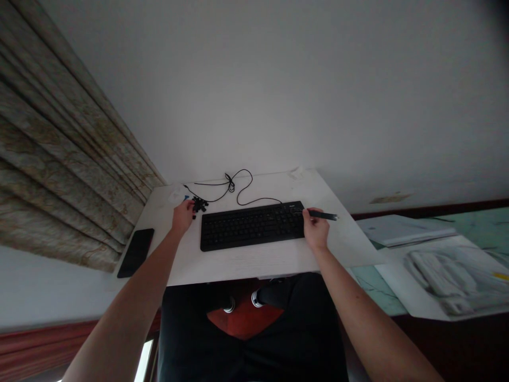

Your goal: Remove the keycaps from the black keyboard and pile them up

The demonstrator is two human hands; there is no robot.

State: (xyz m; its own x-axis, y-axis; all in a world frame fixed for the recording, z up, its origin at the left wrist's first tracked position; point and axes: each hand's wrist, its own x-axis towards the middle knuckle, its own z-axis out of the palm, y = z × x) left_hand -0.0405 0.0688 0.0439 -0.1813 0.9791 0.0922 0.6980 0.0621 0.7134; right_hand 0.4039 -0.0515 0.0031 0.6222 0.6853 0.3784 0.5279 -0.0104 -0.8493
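Observation:
A black keyboard (250, 225) lies across the middle of the white table. Over its right end, my right hand (317, 229) is closed around a dark, slim pen-like tool (324, 215), whose back end sticks out to the right; its working tip is too small to make out. To the left of the keyboard is a loose pile of small black keycaps (200, 205). My left hand (183, 216) touches the near-left side of this pile, fingertips drawn together; whatever they pinch is too small to see. A small blue piece (186, 197) shows just beyond those fingers.
A black cable (251, 183), partly bundled, runs behind the keyboard. A dark phone (136, 252) rests at the table's left edge, with crumpled clear plastic (175, 196) farther back. Curtains (79, 154) hang on the left. White packaging (441, 276) sits beyond the table on the right.

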